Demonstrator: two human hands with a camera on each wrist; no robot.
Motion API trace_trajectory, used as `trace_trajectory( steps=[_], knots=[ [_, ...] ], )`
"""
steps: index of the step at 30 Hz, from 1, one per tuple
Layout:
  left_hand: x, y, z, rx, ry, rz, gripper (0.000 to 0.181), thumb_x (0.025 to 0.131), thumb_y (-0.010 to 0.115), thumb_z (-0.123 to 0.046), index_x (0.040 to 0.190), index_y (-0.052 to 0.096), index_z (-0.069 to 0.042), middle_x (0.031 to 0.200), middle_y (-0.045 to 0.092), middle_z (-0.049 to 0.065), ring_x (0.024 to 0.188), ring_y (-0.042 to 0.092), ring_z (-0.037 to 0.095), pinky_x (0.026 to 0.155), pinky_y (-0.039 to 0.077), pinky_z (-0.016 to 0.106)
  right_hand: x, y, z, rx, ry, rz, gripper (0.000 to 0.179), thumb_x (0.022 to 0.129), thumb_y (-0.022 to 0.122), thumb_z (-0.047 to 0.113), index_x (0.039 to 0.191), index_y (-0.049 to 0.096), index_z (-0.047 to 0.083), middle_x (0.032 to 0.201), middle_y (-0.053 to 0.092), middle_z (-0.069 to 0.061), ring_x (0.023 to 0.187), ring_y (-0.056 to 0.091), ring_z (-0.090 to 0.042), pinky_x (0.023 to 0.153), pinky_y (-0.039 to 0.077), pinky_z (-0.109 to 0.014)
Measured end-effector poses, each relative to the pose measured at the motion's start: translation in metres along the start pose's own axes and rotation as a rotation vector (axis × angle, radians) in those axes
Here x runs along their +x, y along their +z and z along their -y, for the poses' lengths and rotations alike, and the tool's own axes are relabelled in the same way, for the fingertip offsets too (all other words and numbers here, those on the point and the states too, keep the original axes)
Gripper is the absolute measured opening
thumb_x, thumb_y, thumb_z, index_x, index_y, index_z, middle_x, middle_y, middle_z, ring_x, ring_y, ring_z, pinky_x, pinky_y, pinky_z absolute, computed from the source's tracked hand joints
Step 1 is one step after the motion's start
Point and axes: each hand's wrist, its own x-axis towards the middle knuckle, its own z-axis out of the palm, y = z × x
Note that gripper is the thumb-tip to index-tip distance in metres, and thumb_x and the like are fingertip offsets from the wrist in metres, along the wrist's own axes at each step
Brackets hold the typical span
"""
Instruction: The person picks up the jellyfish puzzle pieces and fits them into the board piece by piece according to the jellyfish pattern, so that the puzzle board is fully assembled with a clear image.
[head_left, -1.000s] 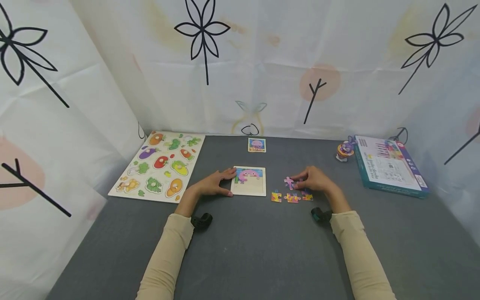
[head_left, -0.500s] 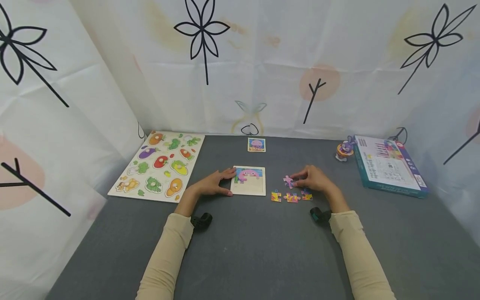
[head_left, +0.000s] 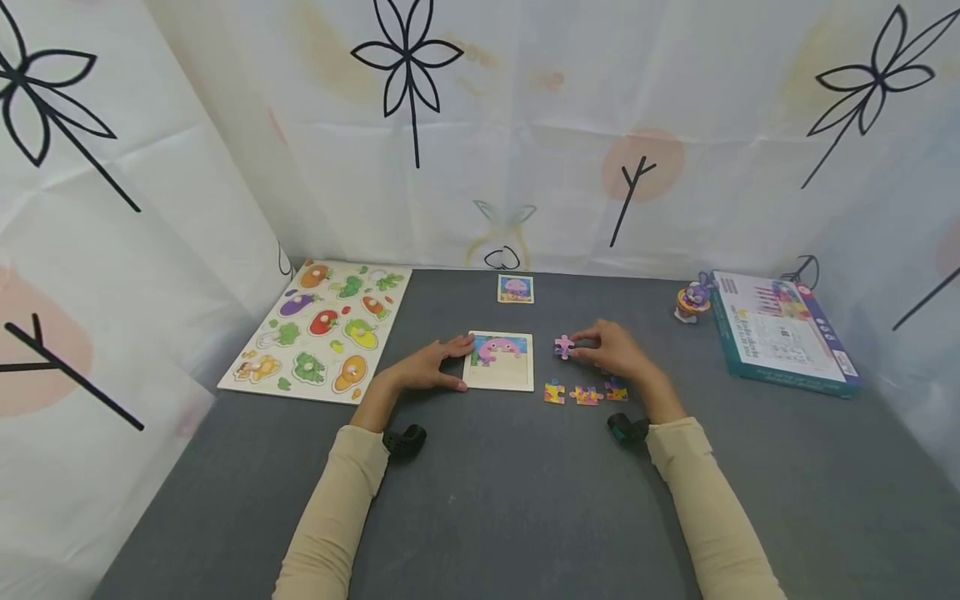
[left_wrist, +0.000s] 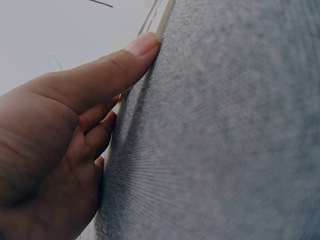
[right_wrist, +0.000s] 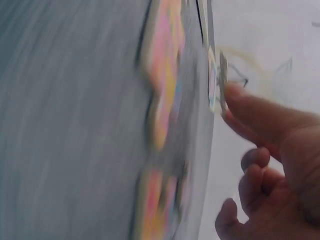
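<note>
A pink-and-purple puzzle piece (head_left: 564, 347) is pinched between the thumb and fingertips of my right hand (head_left: 611, 348), off the table and to the right of the puzzle board. In the right wrist view the puzzle piece (right_wrist: 223, 80) shows edge-on at the fingertips. The square puzzle board (head_left: 498, 383) has its upper part filled with a pink sea-creature picture; pale wood shows below. My left hand (head_left: 426, 367) rests along its left edge, thumb at the lower corner, fingers spread to the upper one. In the left wrist view the thumb (left_wrist: 115, 70) touches the board's rim.
Loose puzzle pieces (head_left: 587, 396) lie right of the board, below my right hand. A small picture card (head_left: 515, 289) is behind the board. A vegetable board (head_left: 315, 325) lies at left; a small purple figurine (head_left: 692, 298) and a flat box (head_left: 783, 333) stand at right.
My right hand has lifted the pink-and-purple piece from among the loose pieces and carried it slightly away and to the left. The left hand has stayed at the board.
</note>
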Motion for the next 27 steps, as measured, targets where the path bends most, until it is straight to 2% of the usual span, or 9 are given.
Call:
trace_trajectory(
  steps=[5,13,18,23,27],
  knots=[
    [-0.001,-0.001,0.000,0.002,-0.001,0.000,0.077,0.081,0.069,-0.025,0.144,0.029,-0.005,0.154,0.016,0.011,0.143,0.010,0.027,0.115,0.000,0.050,0.011,0.011,0.026,-0.018,-0.005,-0.041,0.031,0.082,0.069,0.017,0.108,0.068,0.001,0.069,0.035,-0.004,0.064,0.031,-0.018,0.057,0.025,-0.028],
    [-0.001,-0.001,0.000,-0.004,-0.005,0.008,0.077,0.082,0.069,-0.026,0.144,0.028,-0.006,0.154,0.015,0.010,0.143,0.009,0.027,0.115,0.000,0.051,0.024,0.039,0.061,0.065,-0.031,0.064,0.030,0.081,0.070,0.019,0.107,0.070,0.005,0.072,0.039,-0.004,0.063,0.031,-0.016,0.056,0.026,-0.026],
    [0.000,0.001,0.001,-0.006,-0.006,0.006,0.077,0.082,0.068,-0.027,0.144,0.028,-0.006,0.155,0.015,0.009,0.143,0.009,0.027,0.115,0.000,0.051,0.030,0.052,0.069,0.102,-0.013,0.067,0.027,0.079,0.072,0.018,0.103,0.072,0.004,0.072,0.042,-0.004,0.062,0.032,-0.016,0.055,0.028,-0.025],
    [0.000,0.000,0.002,-0.009,-0.002,0.005,0.076,0.083,0.068,-0.027,0.144,0.029,-0.005,0.155,0.015,0.009,0.143,0.009,0.027,0.115,0.000,0.051,0.035,0.058,0.069,0.052,-0.039,0.042,0.027,0.075,0.075,0.017,0.098,0.073,0.003,0.069,0.043,-0.003,0.064,0.032,-0.015,0.057,0.026,-0.024],
    [0.000,0.000,0.003,-0.012,0.004,0.007,0.076,0.083,0.068,-0.027,0.144,0.029,-0.005,0.155,0.015,0.009,0.143,0.009,0.027,0.115,0.000,0.052,0.037,0.058,0.070,0.038,-0.051,0.029,0.032,0.074,0.077,0.017,0.102,0.071,0.003,0.066,0.041,-0.002,0.062,0.031,-0.014,0.056,0.026,-0.024]
  ],
)
